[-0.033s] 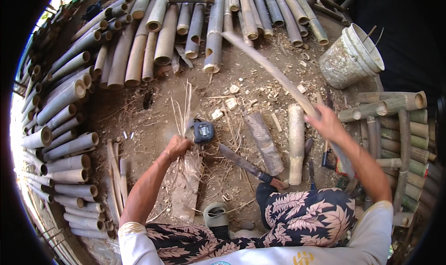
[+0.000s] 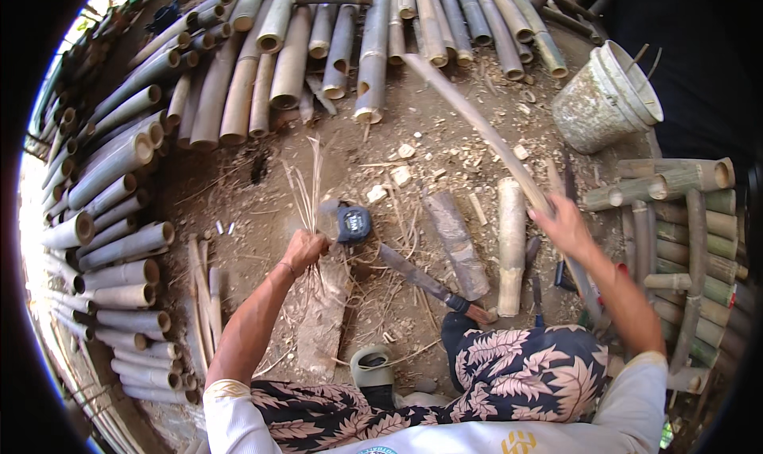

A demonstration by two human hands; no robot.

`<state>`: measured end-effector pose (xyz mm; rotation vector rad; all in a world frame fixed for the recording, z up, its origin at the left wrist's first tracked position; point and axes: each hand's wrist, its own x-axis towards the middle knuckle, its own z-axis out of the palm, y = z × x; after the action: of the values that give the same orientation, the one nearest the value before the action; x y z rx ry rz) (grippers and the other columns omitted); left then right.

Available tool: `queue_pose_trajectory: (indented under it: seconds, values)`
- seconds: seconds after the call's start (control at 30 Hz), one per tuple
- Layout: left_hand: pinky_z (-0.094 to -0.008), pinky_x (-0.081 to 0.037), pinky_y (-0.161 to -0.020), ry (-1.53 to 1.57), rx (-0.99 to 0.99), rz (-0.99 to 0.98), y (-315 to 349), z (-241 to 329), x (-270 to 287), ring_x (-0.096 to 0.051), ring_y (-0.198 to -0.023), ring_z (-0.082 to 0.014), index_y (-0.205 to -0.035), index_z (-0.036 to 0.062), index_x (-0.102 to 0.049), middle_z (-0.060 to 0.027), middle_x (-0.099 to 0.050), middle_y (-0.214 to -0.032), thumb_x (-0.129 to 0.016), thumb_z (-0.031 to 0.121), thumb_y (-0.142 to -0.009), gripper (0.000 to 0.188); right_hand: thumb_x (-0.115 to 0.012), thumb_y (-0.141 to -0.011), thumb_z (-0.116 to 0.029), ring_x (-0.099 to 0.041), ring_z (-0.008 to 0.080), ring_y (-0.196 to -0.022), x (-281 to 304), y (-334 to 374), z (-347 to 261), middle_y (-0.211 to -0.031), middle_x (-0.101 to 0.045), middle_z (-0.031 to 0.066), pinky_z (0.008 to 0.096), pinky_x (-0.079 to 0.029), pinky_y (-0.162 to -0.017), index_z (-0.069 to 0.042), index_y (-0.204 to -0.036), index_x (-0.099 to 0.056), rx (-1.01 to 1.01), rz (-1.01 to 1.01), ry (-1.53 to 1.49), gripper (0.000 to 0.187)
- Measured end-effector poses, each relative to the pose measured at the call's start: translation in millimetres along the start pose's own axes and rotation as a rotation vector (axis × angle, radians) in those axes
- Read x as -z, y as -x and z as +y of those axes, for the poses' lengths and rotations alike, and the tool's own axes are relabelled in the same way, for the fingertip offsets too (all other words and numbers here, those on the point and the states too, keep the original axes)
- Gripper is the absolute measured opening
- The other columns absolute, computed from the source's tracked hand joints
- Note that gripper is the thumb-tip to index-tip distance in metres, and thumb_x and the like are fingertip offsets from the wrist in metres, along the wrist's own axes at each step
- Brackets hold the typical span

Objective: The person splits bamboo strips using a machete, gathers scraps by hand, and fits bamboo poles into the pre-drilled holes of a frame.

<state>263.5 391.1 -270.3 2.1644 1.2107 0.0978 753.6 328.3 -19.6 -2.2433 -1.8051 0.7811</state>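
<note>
My left hand (image 2: 306, 251) is closed round a bundle of thin, dry plant strips (image 2: 310, 188); their loose ends fan out beyond the fist and hang below it. Under that hand lies a flat, worn wooden board (image 2: 320, 331). A dark tape measure (image 2: 354, 224) sits just right of the fist. My right hand (image 2: 563, 225) grips a long bamboo slat (image 2: 477, 124), which slants away to the far left, while its near end runs back beneath my forearm. A big knife (image 2: 420, 275) with a wooden handle lies on the ground between my hands.
A short bamboo piece (image 2: 510, 251) and a weathered wood slab (image 2: 455, 243) lie ahead of my knee. Cut bamboo poles (image 2: 238, 96) are stacked along the far and left sides. A dirty bucket (image 2: 592, 104) stands far right, beyond a bamboo rack (image 2: 675, 185). Chips litter the ground.
The slat's far end has swung to the right, and my right hand has come slightly nearer to me. My left hand stays closed on the strips. The whole view has shifted a little.
</note>
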Motion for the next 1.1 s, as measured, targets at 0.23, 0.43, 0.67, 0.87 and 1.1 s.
queue_pose_trajectory:
  seconds: [0.23, 0.43, 0.67, 0.87, 1.1]
  values:
    - [-0.0430, -0.057, -0.069, 0.403, 0.796, 0.392, 34.6, -5.5, 10.9, -0.071, -0.075, -0.0329, -0.078, 0.0030, -0.072, -0.0198, -0.069, -0.078, -0.063, 0.024, -0.081, 0.023, -0.073, -0.078, -0.016, -0.063, 0.0386, -0.104, -133.8, 108.2, 84.7, -0.110, -0.064, 0.0271, 0.0429, -0.048, -0.091, 0.007, -0.117, -0.057, 0.091, 0.173, -0.243, 0.048]
    - [-0.0429, -0.054, -0.075, 0.632, 0.671, 0.599, 37.1, 96.1, -1.3, -0.070, -0.083, -0.0346, -0.102, 0.0026, -0.067, -0.0232, -0.070, -0.089, -0.063, 0.025, -0.087, 0.027, -0.073, -0.083, -0.022, -0.059, 0.0412, -0.105, -96.3, -31.5, -116.0, -0.117, -0.054, 0.0284, 0.0449, -0.048, -0.096, 0.011, -0.132, -0.042, 0.596, 0.175, 0.044, 0.067]
    - [-0.0448, -0.051, -0.075, 0.616, 0.789, 0.557, 66.6, 131.0, -5.5, -0.068, -0.080, -0.0324, -0.095, -0.0009, -0.066, -0.0205, -0.068, -0.082, -0.079, 0.034, -0.078, 0.041, -0.060, -0.092, -0.033, -0.047, 0.0385, -0.126, 58.3, -64.2, -444.4, -0.143, -0.035, 0.0326, 0.0397, -0.046, -0.102, 0.006, -0.150, -0.013, 0.881, 0.371, 0.006, 0.084]
    - [-0.0475, -0.052, -0.082, 0.283, 0.906, 0.438, 136.7, 122.3, -20.1, -0.063, -0.099, -0.0414, -0.116, 0.0003, -0.055, -0.0259, -0.061, -0.109, -0.087, 0.042, -0.066, 0.072, -0.057, -0.094, -0.034, -0.062, 0.0402, -0.102, -42.4, 0.9, -345.0, -0.118, -0.057, 0.0325, 0.0480, -0.055, -0.088, 0.006, -0.143, -0.032, 1.024, -0.476, -0.030, 0.069]
    - [-0.0479, -0.055, -0.068, -0.003, 0.871, 0.362, 119.6, 152.9, -63.2, -0.063, -0.082, -0.0405, -0.127, 0.0033, -0.040, -0.0222, -0.050, -0.111, -0.088, 0.031, -0.063, 0.084, -0.061, -0.084, -0.063, -0.056, 0.0460, -0.112, -256.9, 102.4, -48.8, -0.121, -0.053, 0.0342, 0.0522, -0.051, -0.090, 0.013, -0.138, -0.030, 0.238, -0.550, 0.225, 0.098]
